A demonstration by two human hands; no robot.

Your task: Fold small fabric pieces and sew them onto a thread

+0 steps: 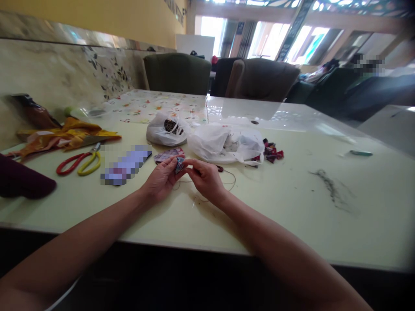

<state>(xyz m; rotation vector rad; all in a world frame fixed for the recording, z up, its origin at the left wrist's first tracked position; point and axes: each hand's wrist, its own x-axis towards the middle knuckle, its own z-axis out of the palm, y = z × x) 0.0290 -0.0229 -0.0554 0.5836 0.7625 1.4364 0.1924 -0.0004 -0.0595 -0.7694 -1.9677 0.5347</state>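
Note:
My left hand (164, 178) is closed around a small blue patterned piece of cloth (179, 165), pinching it between thumb and fingers. From the right, my right hand (207, 178) comes in with thumb and forefinger pinched at the cloth's edge; what lies between those fingertips is too small to make out. A thin dark cord (234, 179) loops over the table below and beside the right hand. Just behind the left hand lies a flat pink and grey patterned cloth (169, 154). Partly hidden beyond the right hand is a small dark red object (220, 169).
Scissors (79, 163) with red and yellow handles and a blurred-out flat item (127, 165) lie left. White plastic bags (210, 142) stand behind the hands, beside dark red cloth scraps (274, 152). At right are tangled threads (329, 185) and a green-handled tool (361, 153).

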